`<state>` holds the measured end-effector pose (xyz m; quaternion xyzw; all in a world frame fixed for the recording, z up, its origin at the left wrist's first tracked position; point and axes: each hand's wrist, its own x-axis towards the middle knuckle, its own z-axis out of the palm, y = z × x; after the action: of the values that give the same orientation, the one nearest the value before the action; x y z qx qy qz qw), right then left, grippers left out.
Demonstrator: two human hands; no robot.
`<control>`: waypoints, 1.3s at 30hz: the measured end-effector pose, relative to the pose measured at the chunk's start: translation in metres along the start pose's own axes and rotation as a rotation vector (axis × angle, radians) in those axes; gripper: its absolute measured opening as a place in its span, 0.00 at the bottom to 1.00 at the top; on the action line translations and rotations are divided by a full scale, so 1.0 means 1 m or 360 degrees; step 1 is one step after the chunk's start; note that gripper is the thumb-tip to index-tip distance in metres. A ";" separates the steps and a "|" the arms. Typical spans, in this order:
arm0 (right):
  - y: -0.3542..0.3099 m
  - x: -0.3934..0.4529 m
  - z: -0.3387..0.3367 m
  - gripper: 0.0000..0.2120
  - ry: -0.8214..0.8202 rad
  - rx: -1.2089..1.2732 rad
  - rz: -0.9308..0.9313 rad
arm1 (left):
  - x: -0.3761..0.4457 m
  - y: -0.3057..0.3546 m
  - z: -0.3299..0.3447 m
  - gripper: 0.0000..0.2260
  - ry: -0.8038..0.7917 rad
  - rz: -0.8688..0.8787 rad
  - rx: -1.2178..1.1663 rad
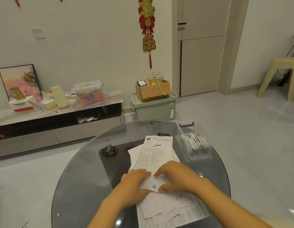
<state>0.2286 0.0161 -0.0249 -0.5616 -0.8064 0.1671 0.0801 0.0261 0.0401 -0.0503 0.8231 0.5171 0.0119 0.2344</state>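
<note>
A pile of white printed paper sheets (152, 155) lies on a round glass table (80, 163). On the pile's near part sits a small white folded sheet with a blue dot (154, 186). My left hand (133, 183) holds its left edge, thumb at the lower edge and fingers on top. My right hand (177, 176) holds its right side the same way, thumb near the blue dot and fingers curved over the top. More sheets (172, 209) spread below the hands toward the table's near edge.
A clear plastic box with white packets (194, 145) stands on the table's right side. Beyond are a low TV cabinet (60, 122) with clutter, a green storage bin (156, 107) topped by a cardboard box (152, 89), and a plastic stool (281, 74) at right.
</note>
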 end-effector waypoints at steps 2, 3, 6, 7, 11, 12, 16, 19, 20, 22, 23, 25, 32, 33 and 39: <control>0.002 0.001 0.001 0.26 -0.0033 0.0023 -0.0014 | 0.003 0.001 -0.002 0.22 0.0023 0.0014 -0.0010; 0.003 0.002 0.002 0.26 -0.0047 0.0047 -0.0020 | 0.005 0.002 -0.002 0.19 0.0041 0.0037 -0.0014; 0.006 0.005 0.003 0.18 -0.0052 0.0152 -0.0036 | 0.005 0.006 -0.006 0.11 0.0133 0.0075 -0.0144; 0.007 0.007 0.003 0.14 -0.0042 0.0192 -0.0022 | 0.005 0.005 -0.007 0.10 0.0150 0.0088 -0.0182; 0.010 0.003 -0.007 0.07 0.0014 0.0379 0.0071 | 0.002 0.003 -0.013 0.08 0.0160 0.0095 -0.0287; 0.011 0.001 -0.010 0.07 0.0033 0.0436 0.0089 | 0.000 0.002 -0.017 0.09 0.0161 0.0084 -0.0342; 0.017 -0.001 -0.014 0.09 0.0095 0.0653 0.0166 | -0.007 -0.003 -0.028 0.09 0.0127 0.0057 -0.0682; 0.018 0.004 -0.008 0.08 0.0182 0.0636 0.0228 | -0.007 -0.005 -0.026 0.12 0.0139 -0.0018 -0.0839; 0.017 0.006 -0.004 0.06 0.0203 0.0626 0.0247 | -0.006 -0.005 -0.024 0.13 0.0157 -0.0055 -0.0893; 0.015 0.010 0.001 0.06 0.0216 0.0654 0.0295 | -0.003 -0.006 -0.021 0.15 0.0213 -0.0121 -0.0972; 0.014 0.011 0.003 0.10 0.0218 0.0693 0.0319 | -0.003 -0.006 -0.020 0.17 0.0232 -0.0136 -0.0993; 0.012 0.015 0.006 0.20 0.0253 0.0775 0.0358 | -0.003 -0.006 -0.018 0.21 0.0247 -0.0139 -0.0943; 0.004 0.025 0.013 0.46 0.0203 0.0797 0.0411 | 0.000 -0.005 -0.012 0.38 0.0302 -0.0229 -0.0655; 0.003 0.026 0.016 0.49 0.0188 0.0730 0.0413 | 0.000 -0.005 -0.011 0.39 0.0279 -0.0232 -0.0615; 0.006 0.028 0.024 0.53 0.0239 0.0381 0.0413 | 0.000 -0.008 -0.008 0.39 0.0244 -0.0209 -0.0260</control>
<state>0.2167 0.0400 -0.0511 -0.6583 -0.6932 0.2284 0.1841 0.0176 0.0461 -0.0467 0.7625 0.5834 0.1015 0.2606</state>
